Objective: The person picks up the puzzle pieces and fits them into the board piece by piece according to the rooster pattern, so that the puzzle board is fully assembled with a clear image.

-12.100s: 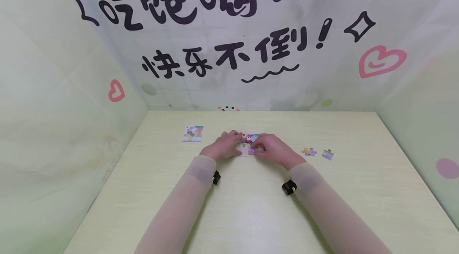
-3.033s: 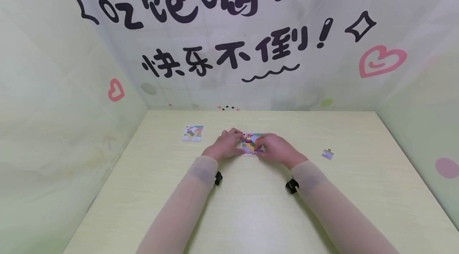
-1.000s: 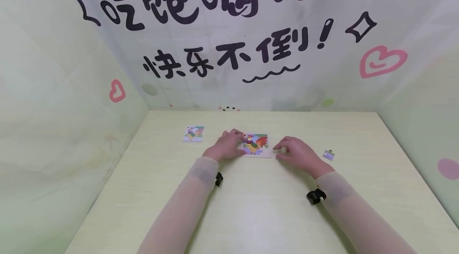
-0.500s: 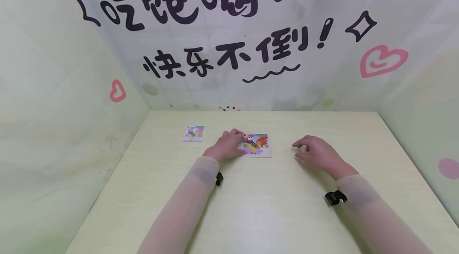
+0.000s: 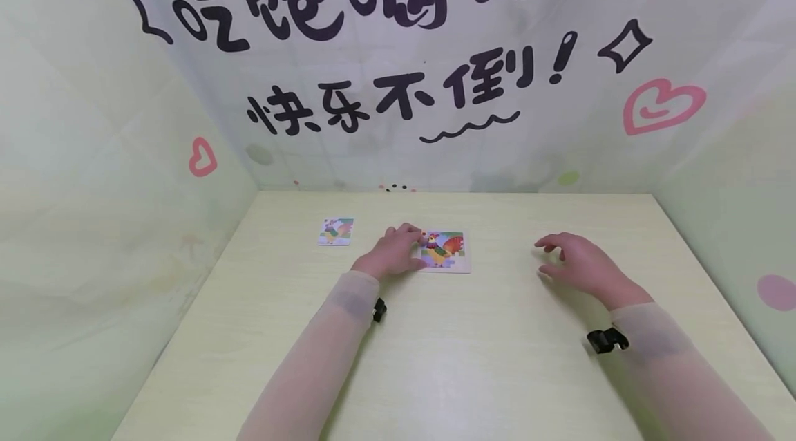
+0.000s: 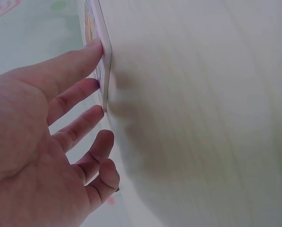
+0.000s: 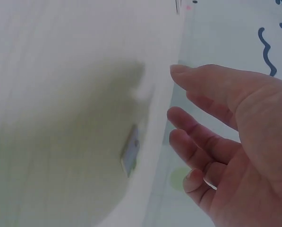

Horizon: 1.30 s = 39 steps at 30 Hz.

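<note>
My left hand [image 5: 390, 253] rests at the left side of a rooster jigsaw puzzle [image 5: 444, 247] in a pale tray. In the left wrist view its thumb lies on the edge of the tray [image 6: 106, 61], with index and middle fingertips right at the border and the other fingers loosely bent. Bare tray shows at the picture's lower right corner. My right hand [image 5: 581, 263] hovers over the table at the right, thumb and fingers apart, nothing between them. Beyond its fingertips in the right wrist view lies a loose jigsaw piece [image 7: 130, 151]; the hand hides it in the head view.
A square card [image 5: 336, 231] with a rooster picture lies on the pale wooden table [image 5: 435, 358], left of the puzzle. Behind the table hangs a printed backdrop [image 5: 373, 157], with light walls at both sides.
My right hand has left the puzzle and moved right, over the loose piece. Since the earliest frame, one of two loose pieces has left its spot and the rooster picture has filled in.
</note>
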Motion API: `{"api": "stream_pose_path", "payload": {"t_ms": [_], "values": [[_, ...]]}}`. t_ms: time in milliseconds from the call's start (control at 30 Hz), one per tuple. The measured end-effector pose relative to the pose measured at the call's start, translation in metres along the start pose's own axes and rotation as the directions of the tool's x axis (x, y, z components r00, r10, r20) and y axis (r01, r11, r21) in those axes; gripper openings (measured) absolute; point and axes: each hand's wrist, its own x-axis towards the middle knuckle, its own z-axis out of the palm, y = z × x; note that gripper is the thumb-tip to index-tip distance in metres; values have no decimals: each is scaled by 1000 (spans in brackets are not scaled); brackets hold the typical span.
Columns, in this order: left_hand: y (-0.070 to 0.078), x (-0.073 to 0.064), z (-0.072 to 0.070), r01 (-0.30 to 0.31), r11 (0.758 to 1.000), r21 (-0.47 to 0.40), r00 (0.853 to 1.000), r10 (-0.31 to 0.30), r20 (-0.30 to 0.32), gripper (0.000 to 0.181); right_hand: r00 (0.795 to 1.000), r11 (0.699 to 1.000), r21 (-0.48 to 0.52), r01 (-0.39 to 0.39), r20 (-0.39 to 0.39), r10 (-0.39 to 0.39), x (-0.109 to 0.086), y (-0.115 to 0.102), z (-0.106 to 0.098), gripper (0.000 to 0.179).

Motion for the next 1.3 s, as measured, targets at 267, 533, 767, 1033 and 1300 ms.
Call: {"api": "stream_pose_path", "payload": {"t_ms": [267,533,767,1033,1300], "values": [[0,-1,-1,0,1000,-5,1000,0,2,48,998,998,-6,-60,33,61,-9,21,-15,47],[-1,-2,-3,2,1000,0,1000,-2,-5,48,994,996,9,-92,67,91,-14,35,-20,53],[1,-3,-3,-1,1000,7,1000,1,-3,50,995,997,10,-75,62,75,-19,45,-18,49],[-1,1,-1,-10,1000,19,1000,10,-2,48,998,999,10,-51,48,51,-19,46,-16,39],[-2,4,1,-20,999,32,1000,20,5,48,998,999,16,-29,55,28,-18,48,-13,30]]}}
